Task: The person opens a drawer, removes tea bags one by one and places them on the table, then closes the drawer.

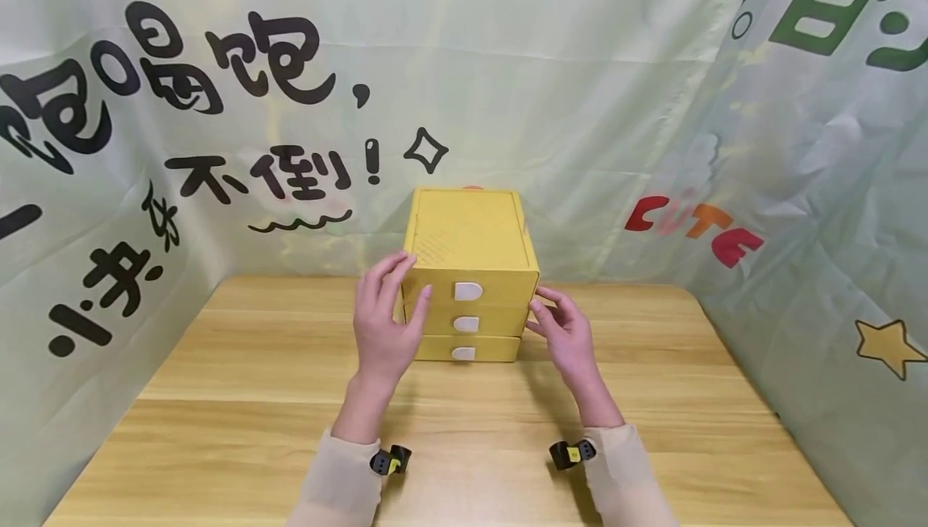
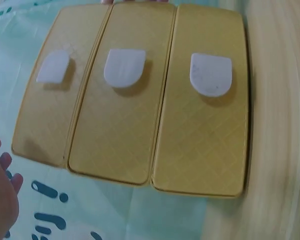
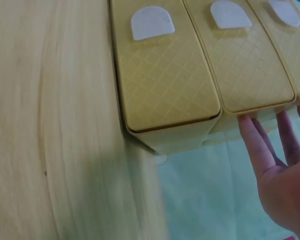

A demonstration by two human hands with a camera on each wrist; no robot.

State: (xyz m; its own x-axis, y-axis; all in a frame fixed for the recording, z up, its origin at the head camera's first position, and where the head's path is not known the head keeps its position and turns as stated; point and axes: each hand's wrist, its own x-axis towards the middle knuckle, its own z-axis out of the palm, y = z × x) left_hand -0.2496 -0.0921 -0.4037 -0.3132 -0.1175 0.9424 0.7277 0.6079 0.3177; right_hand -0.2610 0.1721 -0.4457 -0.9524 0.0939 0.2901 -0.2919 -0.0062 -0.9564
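Note:
A yellow three-drawer box (image 1: pixel 471 229) stands at the back of the table, its drawers pushed in. Each drawer front has a pale rounded pull tab (image 2: pixel 125 67). My left hand (image 1: pixel 384 325) is at the box's left front edge, fingers extended and spread, thumb overlapping the front in the head view. Only a sliver of that hand shows in the left wrist view. At the right side, my right hand (image 1: pixel 568 338) has its fingertips against the box wall by the middle drawer (image 3: pixel 247 65), fingers lightly bent and apart.
The wooden table (image 1: pixel 464 422) spreads out in front of the box. Fabric backdrop walls (image 1: pixel 580 108) with printed lettering enclose the back and both sides. A small black device (image 1: pixel 391 460) sits at each sleeve cuff.

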